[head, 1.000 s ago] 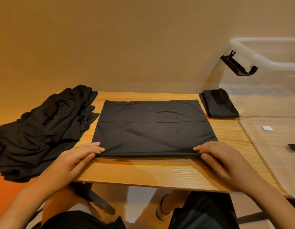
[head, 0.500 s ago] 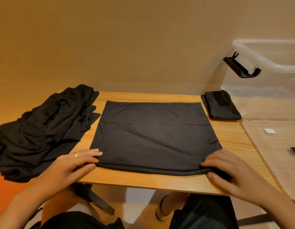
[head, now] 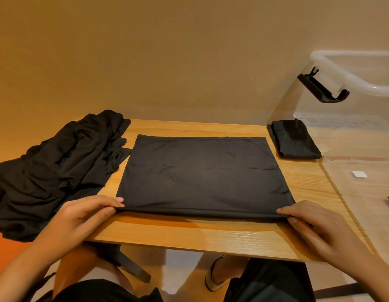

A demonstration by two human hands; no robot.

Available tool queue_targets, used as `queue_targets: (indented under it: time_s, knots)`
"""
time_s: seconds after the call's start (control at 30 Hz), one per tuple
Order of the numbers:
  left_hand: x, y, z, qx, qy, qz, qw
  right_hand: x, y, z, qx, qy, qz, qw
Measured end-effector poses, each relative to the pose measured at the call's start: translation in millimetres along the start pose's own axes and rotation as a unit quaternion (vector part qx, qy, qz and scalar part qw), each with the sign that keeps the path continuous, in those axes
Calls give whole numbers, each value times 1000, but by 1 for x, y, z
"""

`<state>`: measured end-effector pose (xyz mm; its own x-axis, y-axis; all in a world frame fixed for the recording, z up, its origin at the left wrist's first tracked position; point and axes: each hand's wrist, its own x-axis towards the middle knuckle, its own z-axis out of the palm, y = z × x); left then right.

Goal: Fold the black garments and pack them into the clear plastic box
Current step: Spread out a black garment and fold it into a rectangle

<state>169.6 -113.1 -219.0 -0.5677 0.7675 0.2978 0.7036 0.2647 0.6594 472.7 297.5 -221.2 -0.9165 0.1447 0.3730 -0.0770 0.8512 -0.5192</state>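
Note:
A black garment (head: 202, 173) lies flat as a folded rectangle in the middle of the wooden table (head: 189, 234). My left hand (head: 84, 216) pinches its near left corner between thumb and fingers. My right hand (head: 317, 227) pinches its near right corner the same way. A heap of unfolded black garments (head: 56, 168) covers the table's left end. The clear plastic box (head: 359, 136) stands at the right, and a small folded black garment (head: 295, 139) shows inside it through the wall.
A black latch clip (head: 322, 89) hangs open on the box's near rim. The wall stands right behind the table. The table's front edge runs just below my hands, with my knees under it.
Both hands took hold of the garment's near corners and moved them back from the table's front edge. The near hem now lies straight between my hands.

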Motion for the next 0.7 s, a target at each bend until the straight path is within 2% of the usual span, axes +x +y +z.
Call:
queue_targets:
  time_s: [0.13,0.3,0.4,0.53,0.7]
  knots:
    - [4,13,0,-26,32,11,999,6,-12,-1,35,43,15,998]
    - [12,35,-4,-129,70,-10,989,15,-20,-5,121,110,56,985]
    - [21,41,-5,-126,122,-26,984,28,-31,-9,167,151,69,972]
    - [40,58,-9,-115,199,9,973,50,-48,-21,208,212,64,953]
    - [62,68,-28,-149,181,29,972,71,-56,-48,309,225,54,923]
